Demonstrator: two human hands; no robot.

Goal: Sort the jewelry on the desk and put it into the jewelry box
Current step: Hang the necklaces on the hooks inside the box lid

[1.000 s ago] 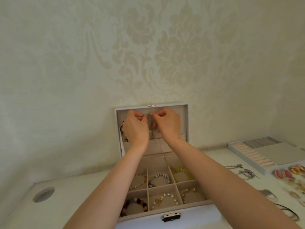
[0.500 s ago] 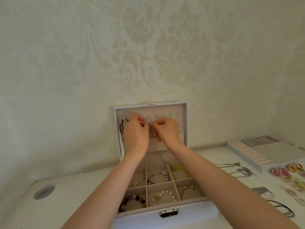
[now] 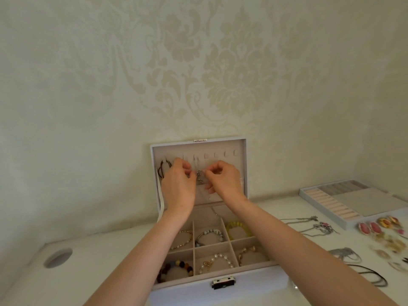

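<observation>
A white jewelry box (image 3: pixel 254 286) stands open on the desk, its lid (image 3: pixel 241 164) upright against the wall with a row of hooks. My left hand (image 3: pixel 178 186) and my right hand (image 3: pixel 223 180) are raised inside the lid, both pinching a thin silver necklace (image 3: pixel 199 175) that hangs from a hook between them. A dark cord necklace (image 3: pixel 164 167) hangs at the lid's left. The box's six compartments hold bracelets: gold chain (image 3: pixel 183 238), silver beads (image 3: pixel 209 234), yellow beads (image 3: pixel 236 225), dark wooden beads (image 3: pixel 176 267), pearls (image 3: pixel 217 260), gold links (image 3: pixel 247 251).
On the desk to the right lie silver necklaces (image 3: pixel 313 225), a grey chain (image 3: pixel 344 253), a black cord (image 3: pixel 373 276), pink earrings (image 3: pixel 368 227) and gold earrings (image 3: pixel 388 221). A ring tray (image 3: pixel 331 204) sits at the far right. A round cable hole (image 3: pixel 57 257) is at the left.
Both hands have come down a little from the hooks and moved apart, uncovering the necklace hanging between them. The view has shifted slightly.
</observation>
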